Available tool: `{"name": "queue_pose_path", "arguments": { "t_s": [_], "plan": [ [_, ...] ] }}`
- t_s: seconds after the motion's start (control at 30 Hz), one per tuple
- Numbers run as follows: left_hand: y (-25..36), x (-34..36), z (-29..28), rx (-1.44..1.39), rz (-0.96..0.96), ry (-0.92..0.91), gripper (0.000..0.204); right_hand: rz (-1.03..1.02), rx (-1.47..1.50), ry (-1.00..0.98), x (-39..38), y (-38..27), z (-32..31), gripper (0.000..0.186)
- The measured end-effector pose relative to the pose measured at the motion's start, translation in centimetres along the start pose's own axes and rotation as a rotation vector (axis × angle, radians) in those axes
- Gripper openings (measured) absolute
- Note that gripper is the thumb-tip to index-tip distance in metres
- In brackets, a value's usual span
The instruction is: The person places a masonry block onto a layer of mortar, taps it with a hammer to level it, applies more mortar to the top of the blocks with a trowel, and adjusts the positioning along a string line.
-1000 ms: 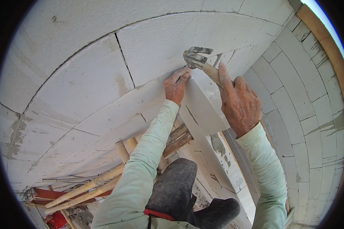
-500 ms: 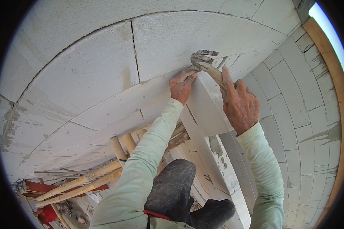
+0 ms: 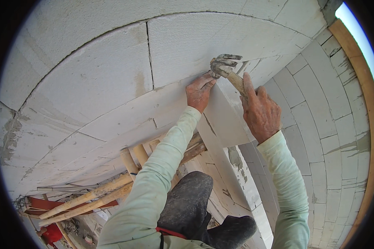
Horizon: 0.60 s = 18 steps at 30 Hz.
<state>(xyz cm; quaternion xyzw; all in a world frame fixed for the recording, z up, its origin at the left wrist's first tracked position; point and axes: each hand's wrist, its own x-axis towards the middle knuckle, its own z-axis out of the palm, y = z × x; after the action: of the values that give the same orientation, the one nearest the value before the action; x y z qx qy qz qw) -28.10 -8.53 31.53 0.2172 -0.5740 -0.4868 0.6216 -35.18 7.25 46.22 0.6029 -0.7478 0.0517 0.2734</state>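
A claw hammer [image 3: 233,79] with a dusty head and a pale handle is gripped in my right hand [image 3: 262,110], the index finger lying along the handle. Its head sits right by the fingertips of my left hand [image 3: 200,90]. Those fingers are pinched together against the white block wall [image 3: 183,45], where it meets the top of a white block [image 3: 224,118]. Whatever they pinch is too small or too hidden to make out.
Below the block runs a narrow wall top [image 3: 236,159] with grey mortar on it. Wooden poles [image 3: 91,195] cross at lower left, above a drop to the ground. A second block wall [image 3: 320,124] stands to the right, edged by a brown board [image 3: 357,62].
The hammer head has shifted very slightly to the right and stays close to my left fingertips. Both hands otherwise hold nearly the same place.
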Motion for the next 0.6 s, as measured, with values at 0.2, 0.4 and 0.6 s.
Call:
{"name": "queue_pose_path", "arguments": {
  "t_s": [0.2,0.4,0.6],
  "plan": [
    [0.2,-0.2,0.1,-0.089,-0.009,-0.001,0.016,0.000,-0.022,-0.001,-0.1,-0.1,-0.1,0.063],
    [0.1,0.0,-0.1,-0.159,0.004,-0.010,0.016,0.040,0.012,-0.049,0.1,-0.3,-1.4,0.063],
    [0.6,-0.1,0.4,-0.127,-0.025,-0.013,0.015,0.011,-0.011,-0.055,-0.5,-0.1,-1.1,0.061]
  ]
}}
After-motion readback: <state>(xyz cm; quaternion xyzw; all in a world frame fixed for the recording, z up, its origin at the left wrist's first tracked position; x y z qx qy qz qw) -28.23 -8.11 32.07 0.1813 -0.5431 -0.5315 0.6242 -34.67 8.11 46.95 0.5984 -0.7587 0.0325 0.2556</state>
